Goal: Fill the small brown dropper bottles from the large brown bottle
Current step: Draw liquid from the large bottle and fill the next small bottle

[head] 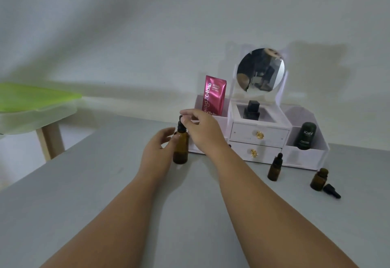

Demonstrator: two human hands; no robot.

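The grey tabletop (105,194) carries everything, with a white drawer organizer (259,133) standing at its far edge against the wall. Both forearms reach forward to the large brown bottle (180,149), which stands upright just in front of the organizer's left end.

The left hand (157,149) is cupped against the bottle's left side with a fingertip touching the glass. Whether it actually grips cannot be told, since a gap shows between thumb and fingers. The right hand (203,129) comes from above, thumb and forefinger pinched on the black dropper top (180,125).

The step looks like opening the big bottle. To do it well, the left hand should close firmly round the body and keep the base flat on the tabletop. The right hand should turn from the collar of the top rather than squeeze the soft bulb. Once loose, the top should be lifted straight up so the bottle does not tip.

Well to the right stand two small bottles: a capped small bottle (275,168) and, nearer the edge, an open small bottle (318,180). A loose dropper cap (332,191) lies just beside the open one, which looks ready to be filled first.
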